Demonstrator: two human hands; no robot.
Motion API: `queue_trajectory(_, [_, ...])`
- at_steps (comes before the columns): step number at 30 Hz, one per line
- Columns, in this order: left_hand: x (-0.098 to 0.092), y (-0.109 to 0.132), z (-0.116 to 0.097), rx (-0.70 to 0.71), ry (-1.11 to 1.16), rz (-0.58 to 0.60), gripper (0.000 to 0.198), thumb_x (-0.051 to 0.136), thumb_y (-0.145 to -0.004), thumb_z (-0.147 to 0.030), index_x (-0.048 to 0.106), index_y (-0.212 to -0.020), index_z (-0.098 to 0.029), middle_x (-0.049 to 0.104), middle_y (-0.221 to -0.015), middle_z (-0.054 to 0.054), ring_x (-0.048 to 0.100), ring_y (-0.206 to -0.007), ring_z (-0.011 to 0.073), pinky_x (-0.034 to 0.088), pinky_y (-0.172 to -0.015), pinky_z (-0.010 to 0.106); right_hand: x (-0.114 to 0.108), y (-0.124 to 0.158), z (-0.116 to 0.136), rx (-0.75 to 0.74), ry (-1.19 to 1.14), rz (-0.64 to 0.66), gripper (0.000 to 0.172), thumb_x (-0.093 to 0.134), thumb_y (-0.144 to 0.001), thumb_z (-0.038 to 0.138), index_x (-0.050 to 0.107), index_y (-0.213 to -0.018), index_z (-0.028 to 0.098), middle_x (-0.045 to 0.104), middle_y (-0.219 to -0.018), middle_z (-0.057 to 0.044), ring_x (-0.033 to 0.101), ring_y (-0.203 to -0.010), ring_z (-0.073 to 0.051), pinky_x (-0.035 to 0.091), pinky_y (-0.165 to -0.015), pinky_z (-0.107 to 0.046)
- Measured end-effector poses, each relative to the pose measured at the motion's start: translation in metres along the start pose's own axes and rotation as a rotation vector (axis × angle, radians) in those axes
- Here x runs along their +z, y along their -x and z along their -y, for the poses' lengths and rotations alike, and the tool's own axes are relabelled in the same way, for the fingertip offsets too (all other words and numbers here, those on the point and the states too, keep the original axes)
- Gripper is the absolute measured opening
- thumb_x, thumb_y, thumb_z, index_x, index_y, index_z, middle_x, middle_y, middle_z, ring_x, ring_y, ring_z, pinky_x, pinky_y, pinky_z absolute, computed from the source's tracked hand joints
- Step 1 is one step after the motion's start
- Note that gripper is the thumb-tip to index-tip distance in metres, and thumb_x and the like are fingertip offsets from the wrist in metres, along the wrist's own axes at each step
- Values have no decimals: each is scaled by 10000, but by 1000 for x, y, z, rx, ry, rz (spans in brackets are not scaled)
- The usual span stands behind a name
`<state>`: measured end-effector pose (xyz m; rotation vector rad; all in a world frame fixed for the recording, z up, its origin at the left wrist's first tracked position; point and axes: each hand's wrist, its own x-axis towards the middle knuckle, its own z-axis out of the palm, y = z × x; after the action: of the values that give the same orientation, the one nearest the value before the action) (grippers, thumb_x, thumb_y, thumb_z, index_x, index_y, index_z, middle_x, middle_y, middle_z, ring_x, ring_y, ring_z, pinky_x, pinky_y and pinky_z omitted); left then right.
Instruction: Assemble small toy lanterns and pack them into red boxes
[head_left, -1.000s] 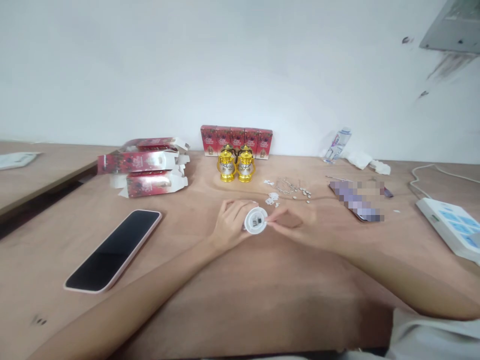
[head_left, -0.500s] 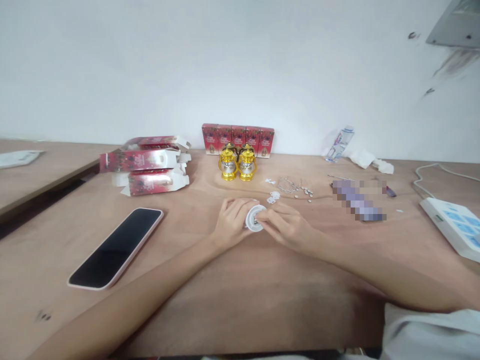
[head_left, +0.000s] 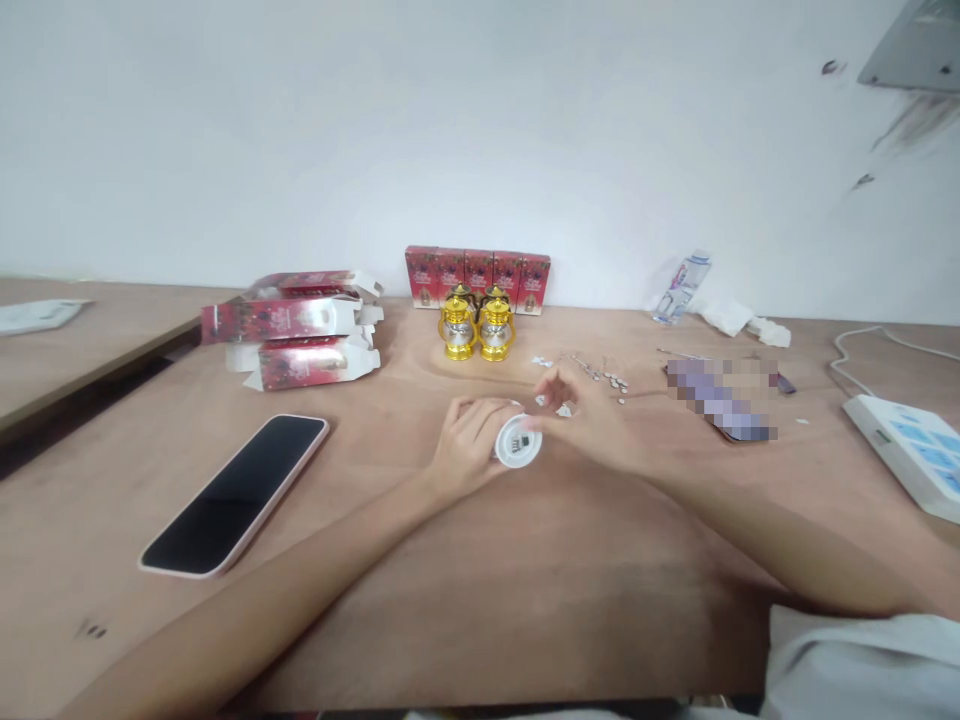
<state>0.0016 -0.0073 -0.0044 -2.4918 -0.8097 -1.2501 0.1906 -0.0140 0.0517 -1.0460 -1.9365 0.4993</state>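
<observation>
My left hand (head_left: pixel 466 445) is closed around an object whose white round base (head_left: pixel 517 458) faces me. Set into the base is a recess with dark and metallic parts, much like a battery compartment. The rest of that object is hidden behind my fingers. At the base's upper right, my right hand (head_left: pixel 581 415) has its thumb at the rim and its bent fingers spread away from the thumb. I see nothing held in it. Beyond the hands, small white pieces (head_left: pixel 541 361) and several button cells (head_left: pixel 616 382) lie on the table.
Gold lanterns (head_left: pixel 493 330) stand before a row of red boxes (head_left: pixel 478 268). Opened red cartons (head_left: pixel 300 362) lie at the left, behind a phone (head_left: pixel 236 495). Farther right are a pixelated purple item (head_left: pixel 716 400), a clear bottle (head_left: pixel 681 288), crumpled tissue (head_left: pixel 726 316) and a white corded device (head_left: pixel 904 450).
My right hand has drawn back from the middle of the white base, and its pinched fingers have opened. The recess in the base now shows. My left hand keeps its hold.
</observation>
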Motion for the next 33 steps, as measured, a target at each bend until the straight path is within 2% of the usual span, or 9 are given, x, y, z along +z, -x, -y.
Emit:
queue_trajectory(2, [0, 0, 0, -2, 11, 2, 334, 556, -851, -393, 516, -1093, -167, 690, -1028, 92, 640, -939, 192, 368, -811, 335, -13, -6, -12, 86, -36, -71, 266, 649, -760, 420, 554, -857, 191, 616, -807, -10, 568, -678, -134, 463, -608, -272])
queue_trajectory(4, [0, 0, 0, -16, 13, 12, 357, 565, -843, -412, 512, -1102, -171, 687, -1043, 91, 637, -949, 191, 365, -821, 336, -25, -11, -28, 120, 76, -125, 203, 590, -808, 385, 585, -839, 184, 653, -828, -31, 588, -711, -145, 471, -654, -290])
queue_trajectory(7, [0, 0, 1, -24, 13, 16, 366, 574, -838, -410, 507, -1108, -172, 683, -1055, 92, 634, -963, 193, 361, -828, 336, -36, -11, -53, 149, 310, 48, 140, 567, -819, 295, 643, -856, 183, 694, -866, -51, 629, -790, -181, 479, -706, -315])
queue_trajectory(11, [1, 0, 2, -21, 12, 12, 359, 583, -834, -382, 504, -1114, -172, 684, -1041, 88, 634, -955, 196, 359, -821, 335, -31, -3, -71, 117, 462, 311, 237, 595, -808, 270, 664, -1021, 194, 704, -1006, -68, 647, -878, -214, 481, -758, -324])
queue_trajectory(14, [1, 0, 2, -25, 8, 14, 357, 589, -829, -368, 502, -1117, -174, 685, -1040, 86, 633, -951, 201, 360, -825, 339, -25, 1, -69, 90, 522, 385, 230, 564, -819, 210, 677, -1018, 180, 706, -983, -79, 646, -846, -209, 460, -764, -307])
queue_trajectory(19, [1, 0, 1, -29, 8, 0, 346, 594, -829, -350, 498, -1111, -173, 688, -1030, 80, 638, -924, 198, 365, -812, 335, -25, 3, -59, 103, 493, 454, 210, 531, -792, 155, 688, -931, 171, 707, -820, -60, 637, -721, -185, 435, -671, -273])
queue_trajectory(23, [1, 0, 2, -27, 8, -14, 350, 596, -828, -351, 494, -1112, -173, 690, -1024, 82, 640, -915, 199, 366, -803, 337, -30, 4, -52, 237, 237, 449, 83, 588, -759, 198, 651, -791, 155, 686, -719, -42, 630, -663, -168, 454, -632, -275])
queue_trajectory(27, [1, 0, 3, -35, 5, -14, 356, 589, -830, -370, 495, -1111, -173, 691, -1023, 80, 641, -905, 194, 364, -808, 337, -32, 2, -43, 468, -273, 289, 216, 711, -687, 349, 631, -737, 154, 689, -699, -23, 633, -631, -133, 504, -656, -279])
queue_trajectory(33, [2, 0, 2, -36, 4, -21, 351, 594, -828, -370, 496, -1100, -171, 688, -1020, 80, 640, -899, 193, 365, -798, 332, -27, 1, -27, 545, -710, 83, 239, 813, -563, 332, 680, -684, 175, 707, -774, -6, 645, -691, -102, 533, -703, -246])
